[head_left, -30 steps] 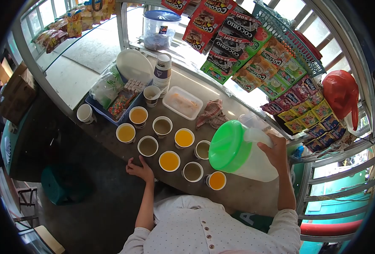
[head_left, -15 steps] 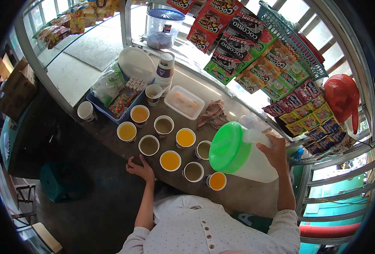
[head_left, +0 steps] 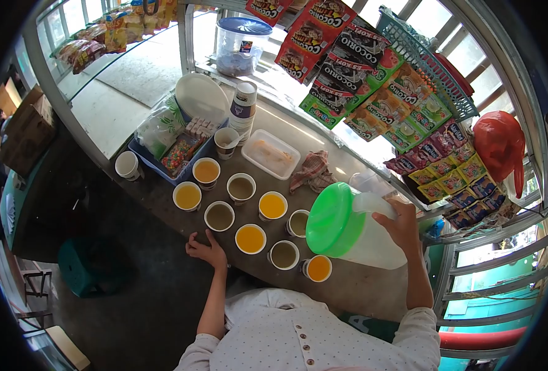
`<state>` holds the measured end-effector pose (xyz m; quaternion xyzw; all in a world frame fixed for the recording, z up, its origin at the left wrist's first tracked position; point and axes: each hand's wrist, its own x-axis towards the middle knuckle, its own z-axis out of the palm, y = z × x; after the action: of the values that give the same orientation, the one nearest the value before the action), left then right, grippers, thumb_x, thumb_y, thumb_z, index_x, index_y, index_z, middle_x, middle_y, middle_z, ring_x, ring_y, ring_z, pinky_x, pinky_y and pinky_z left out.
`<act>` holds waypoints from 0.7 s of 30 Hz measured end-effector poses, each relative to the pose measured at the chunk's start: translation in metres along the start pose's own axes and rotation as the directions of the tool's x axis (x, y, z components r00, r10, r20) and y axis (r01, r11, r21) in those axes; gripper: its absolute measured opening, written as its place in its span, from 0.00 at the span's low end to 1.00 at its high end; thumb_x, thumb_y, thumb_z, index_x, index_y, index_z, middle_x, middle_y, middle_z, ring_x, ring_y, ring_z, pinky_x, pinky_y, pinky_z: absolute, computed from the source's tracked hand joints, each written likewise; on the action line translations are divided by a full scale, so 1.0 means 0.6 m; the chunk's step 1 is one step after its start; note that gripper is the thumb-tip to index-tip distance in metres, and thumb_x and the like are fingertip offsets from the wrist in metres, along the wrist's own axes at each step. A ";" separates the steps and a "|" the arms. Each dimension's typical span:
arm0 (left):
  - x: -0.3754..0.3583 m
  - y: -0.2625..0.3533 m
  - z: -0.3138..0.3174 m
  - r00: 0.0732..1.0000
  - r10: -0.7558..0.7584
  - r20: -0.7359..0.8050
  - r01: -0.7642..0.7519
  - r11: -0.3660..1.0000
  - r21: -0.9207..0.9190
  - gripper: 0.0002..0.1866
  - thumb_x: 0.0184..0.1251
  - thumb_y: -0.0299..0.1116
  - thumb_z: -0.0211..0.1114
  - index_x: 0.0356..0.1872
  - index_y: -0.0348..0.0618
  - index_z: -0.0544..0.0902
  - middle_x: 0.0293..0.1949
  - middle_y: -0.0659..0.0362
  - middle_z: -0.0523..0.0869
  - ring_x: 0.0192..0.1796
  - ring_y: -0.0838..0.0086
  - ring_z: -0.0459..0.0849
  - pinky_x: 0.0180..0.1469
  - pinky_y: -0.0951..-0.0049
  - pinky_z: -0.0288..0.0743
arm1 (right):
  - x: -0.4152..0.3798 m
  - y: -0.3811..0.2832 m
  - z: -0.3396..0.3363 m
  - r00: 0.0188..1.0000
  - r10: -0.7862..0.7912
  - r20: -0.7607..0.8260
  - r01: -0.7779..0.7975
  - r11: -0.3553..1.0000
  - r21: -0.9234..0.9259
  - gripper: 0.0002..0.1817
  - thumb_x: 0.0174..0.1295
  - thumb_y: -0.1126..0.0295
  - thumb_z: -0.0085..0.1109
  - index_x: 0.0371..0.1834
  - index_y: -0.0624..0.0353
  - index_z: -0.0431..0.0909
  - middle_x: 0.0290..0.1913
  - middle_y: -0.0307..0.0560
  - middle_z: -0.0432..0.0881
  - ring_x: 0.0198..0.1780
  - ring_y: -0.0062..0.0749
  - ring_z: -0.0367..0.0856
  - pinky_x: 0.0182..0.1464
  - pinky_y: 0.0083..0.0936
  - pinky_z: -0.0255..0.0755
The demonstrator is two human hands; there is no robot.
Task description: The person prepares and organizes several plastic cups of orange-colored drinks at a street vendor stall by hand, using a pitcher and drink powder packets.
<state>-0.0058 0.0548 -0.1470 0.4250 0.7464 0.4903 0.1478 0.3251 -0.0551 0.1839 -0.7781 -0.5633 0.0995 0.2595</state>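
My right hand [head_left: 400, 224] is closed round the handle of a clear plastic pitcher [head_left: 379, 244] with a green lid [head_left: 334, 219], tilted toward the left. Beside it, paper cups stand on the counter in loose rows: several hold orange drink, such as one cup [head_left: 318, 268] below the lid, and several hold a dull brownish drink, such as another cup [head_left: 284, 255]. My left hand [head_left: 206, 250] is at the counter's front edge with its fingers apart and nothing in it, just below a brownish cup [head_left: 219, 216].
Behind the cups are a blue tray [head_left: 156, 167] of packets, a cup stack [head_left: 243, 114], a lidded plastic box [head_left: 271, 154] and a crumpled cloth [head_left: 311, 171]. Sachets [head_left: 354, 65] hang above. A green stool [head_left: 79, 267] stands on the floor at left.
The view has shifted slightly, so the cups and counter sit a little lower. Both hands and the pitcher look nearly unchanged.
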 end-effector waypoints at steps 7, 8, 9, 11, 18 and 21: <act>0.000 0.002 0.000 1.000 -0.012 0.002 0.012 1.000 -0.003 0.24 0.65 0.42 0.64 0.53 0.38 0.68 0.53 0.45 0.61 0.58 0.53 0.60 0.62 0.56 0.52 | 0.001 -0.006 -0.001 1.000 0.005 -0.007 -0.005 1.000 0.004 0.25 0.48 0.53 0.72 0.35 0.67 0.83 0.25 0.51 0.81 0.26 0.35 0.81 0.33 0.30 0.72; 0.002 0.002 0.001 1.000 -0.010 -0.001 0.010 1.000 -0.009 0.24 0.65 0.42 0.64 0.53 0.38 0.68 0.53 0.45 0.61 0.58 0.53 0.60 0.62 0.56 0.53 | 0.002 -0.007 0.000 1.000 0.015 0.000 -0.015 1.000 0.004 0.24 0.48 0.53 0.72 0.35 0.66 0.83 0.25 0.51 0.81 0.26 0.35 0.81 0.33 0.30 0.72; 0.002 0.001 0.001 1.000 -0.009 -0.003 0.009 1.000 -0.014 0.24 0.65 0.42 0.64 0.53 0.38 0.68 0.53 0.45 0.61 0.58 0.53 0.60 0.62 0.56 0.53 | 0.004 -0.007 0.001 1.000 0.012 0.004 -0.012 1.000 -0.012 0.24 0.48 0.53 0.72 0.35 0.66 0.83 0.25 0.51 0.81 0.26 0.35 0.81 0.33 0.30 0.72; -0.001 -0.001 0.001 1.000 -0.008 -0.002 0.008 1.000 -0.012 0.24 0.65 0.42 0.64 0.53 0.38 0.68 0.53 0.45 0.61 0.58 0.53 0.60 0.62 0.56 0.53 | 0.005 -0.006 0.000 1.000 0.008 0.016 -0.008 0.999 -0.051 0.24 0.48 0.53 0.72 0.35 0.66 0.83 0.25 0.52 0.81 0.26 0.34 0.81 0.32 0.30 0.72; 0.000 0.002 0.000 1.000 -0.012 -0.002 0.012 1.000 -0.009 0.24 0.64 0.42 0.65 0.53 0.38 0.68 0.53 0.45 0.61 0.58 0.52 0.59 0.61 0.56 0.53 | 0.004 -0.004 0.003 1.000 0.005 -0.015 -0.006 1.000 -0.021 0.25 0.48 0.53 0.72 0.35 0.67 0.82 0.25 0.52 0.81 0.25 0.35 0.81 0.33 0.29 0.72; 0.000 0.003 -0.002 1.000 -0.006 0.003 0.006 1.000 -0.005 0.24 0.64 0.42 0.65 0.53 0.38 0.68 0.53 0.45 0.61 0.58 0.52 0.59 0.61 0.56 0.53 | 0.000 0.009 0.004 0.999 -0.010 -0.051 0.010 1.000 -0.003 0.25 0.48 0.54 0.72 0.36 0.68 0.82 0.25 0.52 0.82 0.26 0.35 0.81 0.33 0.29 0.72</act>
<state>-0.0056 0.0542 -0.1448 0.4229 0.7464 0.4911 0.1514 0.3283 -0.0557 0.1789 -0.7779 -0.5607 0.0774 0.2731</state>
